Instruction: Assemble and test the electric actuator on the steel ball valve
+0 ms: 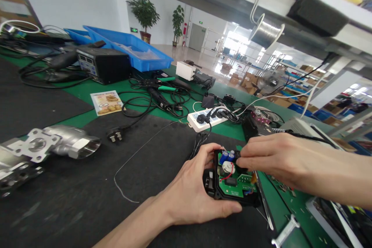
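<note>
My left hand [197, 188] is wrapped around a black housing [216, 190], thumb along its near side and fingers on its far left. In the open face of the housing sits a green circuit board [232, 190], carrying blue capacitors [227, 157], a white round part [228, 167] and a red wire. My right hand [270, 157] is closed at the far right corner of the board, fingertips against a dark part there. What lies between those fingertips is hidden. A thin metal tool [266, 205] rests just right of the housing, and an open-ended wrench [286, 232] lies nearer me.
A steel valve body [66, 141] lies on the black mat [95, 178] at left. Beyond are a plug [115, 135], a power strip [200, 124], tangled cables, green-handled pliers [167, 84], a black power unit [104, 66] and a blue tray [151, 64]. A solder spool [267, 33] hangs overhead.
</note>
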`<state>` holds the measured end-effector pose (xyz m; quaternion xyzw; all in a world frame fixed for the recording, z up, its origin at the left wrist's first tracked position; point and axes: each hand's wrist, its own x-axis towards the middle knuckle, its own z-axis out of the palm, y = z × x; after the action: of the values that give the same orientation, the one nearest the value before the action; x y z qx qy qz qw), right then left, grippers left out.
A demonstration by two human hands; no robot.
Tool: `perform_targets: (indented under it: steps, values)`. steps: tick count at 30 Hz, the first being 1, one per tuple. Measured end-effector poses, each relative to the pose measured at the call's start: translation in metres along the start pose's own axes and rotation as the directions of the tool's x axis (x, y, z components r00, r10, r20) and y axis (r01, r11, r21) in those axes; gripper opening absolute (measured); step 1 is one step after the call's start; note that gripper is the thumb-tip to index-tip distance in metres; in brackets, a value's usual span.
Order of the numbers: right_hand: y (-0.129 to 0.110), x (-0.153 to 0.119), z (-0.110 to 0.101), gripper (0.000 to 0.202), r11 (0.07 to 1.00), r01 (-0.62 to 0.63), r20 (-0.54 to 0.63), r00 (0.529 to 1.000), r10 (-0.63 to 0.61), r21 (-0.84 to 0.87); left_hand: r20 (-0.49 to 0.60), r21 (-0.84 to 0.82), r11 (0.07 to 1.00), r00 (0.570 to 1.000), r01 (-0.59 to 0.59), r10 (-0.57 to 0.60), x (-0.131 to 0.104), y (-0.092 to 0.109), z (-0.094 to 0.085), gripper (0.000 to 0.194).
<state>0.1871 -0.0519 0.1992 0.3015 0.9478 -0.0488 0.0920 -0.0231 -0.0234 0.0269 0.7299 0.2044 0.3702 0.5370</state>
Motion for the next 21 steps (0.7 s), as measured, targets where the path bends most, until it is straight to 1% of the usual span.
perform_targets:
  steps: [3,5,8,11,15,19,21]
  values:
    - [-0.003,0.002,-0.004,0.035,0.997,0.03,0.14,0.99,-0.021,-0.065,-0.001,0.013,1.0,1.0,-0.001,0.001,-0.001,-0.001,-0.001,0.096]
    - [-0.004,0.003,-0.006,0.035,0.988,0.084,0.171,0.983,-0.062,-0.128,0.004,0.014,1.0,1.0,-0.006,0.006,-0.002,-0.002,-0.001,0.097]
    - [-0.004,0.004,-0.008,0.031,0.952,0.211,0.2,0.965,-0.168,-0.221,0.013,0.009,1.0,1.0,-0.006,0.006,-0.003,-0.002,-0.002,0.1]
    - [-0.003,0.004,-0.008,0.025,0.907,0.308,0.165,0.949,-0.27,-0.288,0.013,0.005,1.0,1.0,-0.007,0.007,-0.003,-0.002,-0.003,0.102]
    - [0.001,0.001,-0.004,0.024,0.886,0.339,0.053,0.939,-0.341,-0.315,-0.014,0.0,1.0,1.0,-0.001,0.001,-0.003,-0.002,-0.003,0.103]
    - [0.006,-0.001,0.002,0.03,0.858,0.398,0.042,0.912,-0.408,-0.325,-0.01,-0.018,1.0,1.0,0.003,-0.003,-0.003,-0.002,-0.003,0.104]
    - [0.009,0.0,0.003,0.03,0.863,0.399,0.031,0.911,-0.411,-0.31,-0.011,-0.025,1.0,1.0,0.004,-0.004,-0.003,-0.003,-0.003,0.105]
